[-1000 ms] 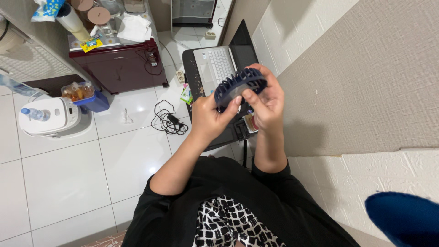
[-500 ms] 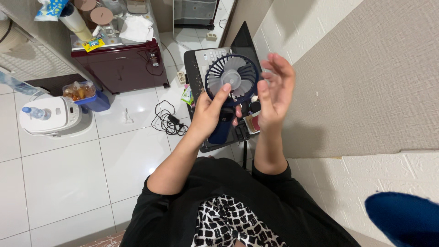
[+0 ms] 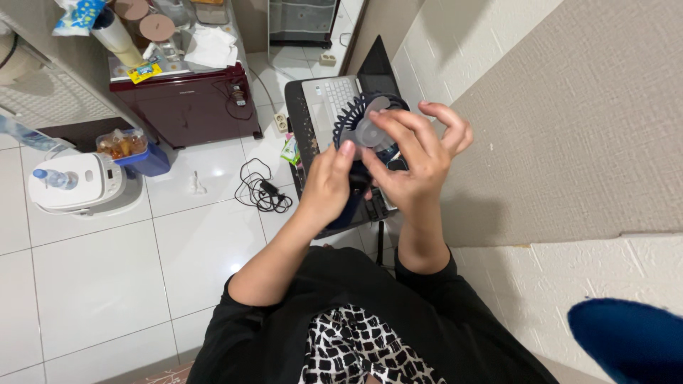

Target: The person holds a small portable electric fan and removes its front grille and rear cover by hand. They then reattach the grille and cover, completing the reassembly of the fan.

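Small dark-blue handheld plastic fan [image 3: 359, 131] with round slatted guard and pale blades is held in the air above the open silver laptop [image 3: 329, 99] on its dark tabletop [image 3: 299, 117], in front of the person's chest. Left hand [image 3: 329, 183] wraps the fan's handle, fingers closed on it, thumb up against the guard's lower edge. Change: half a second ago the right hand [image 3: 415, 160] stood open and clear beside the guard; now its fingers [image 3: 398, 131] are spread across the guard face, touching blades or hub. Guard also tilted further away than before. Judged: fan face being handled, not merely inspected.
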